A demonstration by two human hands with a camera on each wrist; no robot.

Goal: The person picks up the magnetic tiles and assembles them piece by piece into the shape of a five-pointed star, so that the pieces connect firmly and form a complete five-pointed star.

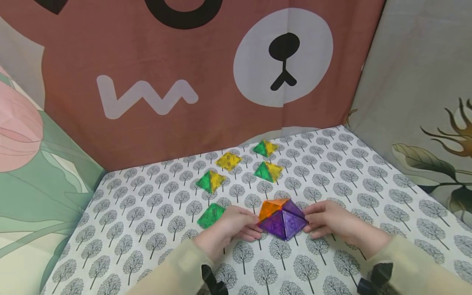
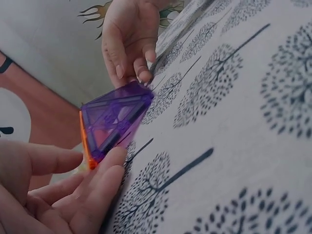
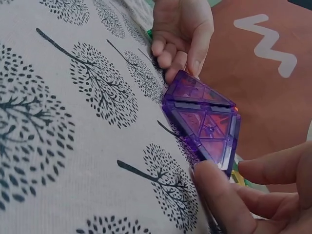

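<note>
Between the two hands sits a low pyramid of translucent magnetic tiles [image 1: 282, 219], purple on the near faces and orange on the far left. The left hand [image 1: 241, 223] pinches its left corner with bent fingers. At the opposite corner, the right hand [image 1: 330, 219] grips it between thumb and fingers. The left wrist view shows the purple faces of the pyramid [image 2: 117, 114] with an orange edge by the left hand [image 2: 63, 190]. In the right wrist view, the right hand [image 3: 253, 190] is at the pyramid's near corner [image 3: 209, 131]. Its underside is hidden.
A green tile piece [image 1: 211, 215] lies just left of the left hand. Farther back are a yellow piece [image 1: 228, 161] and several green-and-yellow pyramids, one at the left [image 1: 210, 181]. The tree-print cloth [image 1: 147, 246] meets a brown bear-print curtain [image 1: 206, 57] behind.
</note>
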